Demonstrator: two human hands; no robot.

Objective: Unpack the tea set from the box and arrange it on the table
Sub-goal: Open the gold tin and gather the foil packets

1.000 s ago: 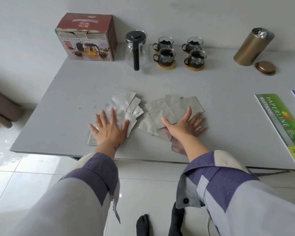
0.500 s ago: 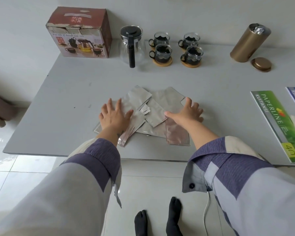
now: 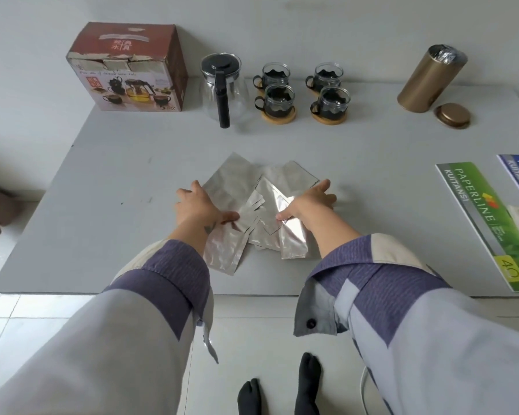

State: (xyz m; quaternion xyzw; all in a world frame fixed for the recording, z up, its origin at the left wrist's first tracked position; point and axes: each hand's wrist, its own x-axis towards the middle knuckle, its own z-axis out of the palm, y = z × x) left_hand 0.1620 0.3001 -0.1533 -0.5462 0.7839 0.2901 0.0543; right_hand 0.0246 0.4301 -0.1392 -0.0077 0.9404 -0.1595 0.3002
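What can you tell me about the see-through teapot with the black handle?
The glass teapot stands upright at the back of the grey table, between the red-brown box on its left and the four glass cups on its right, touching neither. Its round belly is clear and looks empty. A black lid sits on top, and a long straight black handle runs down the side facing the camera. No hand touches it.

Probably a home room: glossy white floor tiles [image 3: 42, 310] below the hands, socked feet [image 3: 307, 384], a plain grey worktop [image 3: 102, 205] against a bare wall, receipt books [image 3: 486, 223] right of them.
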